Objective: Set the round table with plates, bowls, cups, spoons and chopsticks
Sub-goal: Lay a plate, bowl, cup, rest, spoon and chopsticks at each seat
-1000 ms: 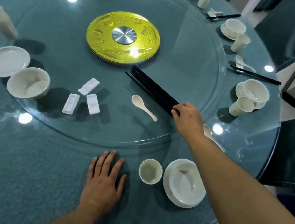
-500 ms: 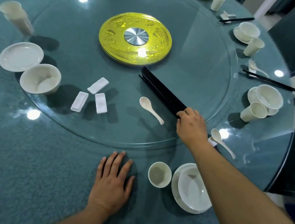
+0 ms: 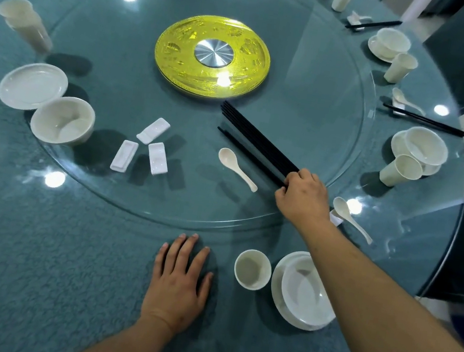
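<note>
Black chopsticks [image 3: 257,143] bundle on glass turntable [image 3: 319,67], right hand [image 3: 302,198] fingers curled over near end; loose spoon [image 3: 236,168] just beside; left hand [image 3: 179,280] flat, empty, on bench [image 3: 25,264] near cup [image 3: 252,269]

Bright overhead glare, wide-angle edge distortion

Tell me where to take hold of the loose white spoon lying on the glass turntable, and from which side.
Grip the white spoon by its thin handle, the end pointing toward the right hand. Come from above on that near-right side, pinching across the handle. It lies flat on the turntable, bowl facing up at the far-left end, and the handle is narrow. The black chopsticks lie just beyond, so keep the fingers short of them.
</note>
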Demonstrator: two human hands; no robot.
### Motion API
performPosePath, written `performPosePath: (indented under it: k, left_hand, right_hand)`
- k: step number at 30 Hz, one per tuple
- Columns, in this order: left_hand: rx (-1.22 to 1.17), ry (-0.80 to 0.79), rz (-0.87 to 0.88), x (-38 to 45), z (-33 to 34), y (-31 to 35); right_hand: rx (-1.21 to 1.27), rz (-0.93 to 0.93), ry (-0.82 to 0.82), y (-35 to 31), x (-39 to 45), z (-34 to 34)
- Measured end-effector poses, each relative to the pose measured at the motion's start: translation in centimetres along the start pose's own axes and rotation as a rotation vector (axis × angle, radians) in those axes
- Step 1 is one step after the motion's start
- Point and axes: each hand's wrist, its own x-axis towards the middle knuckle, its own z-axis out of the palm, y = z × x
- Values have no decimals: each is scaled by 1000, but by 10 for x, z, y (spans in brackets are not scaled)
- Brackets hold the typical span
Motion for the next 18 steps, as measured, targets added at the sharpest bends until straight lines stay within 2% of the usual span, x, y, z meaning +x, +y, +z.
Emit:
performPosePath:
  k: [7,12,18]
  left_hand:
    - [12,-5,-6,0,-2,1]
    - [4,-1,-8,0,-3,1]
    - [5,-3,-3,0,-3,2]
  right_hand:
    - [-24,-72,-29,-9,4,-3]
    - [-38,-19,-53,-6,-2,-4]
    - [-65,-102,-57,-3,-4,-5]
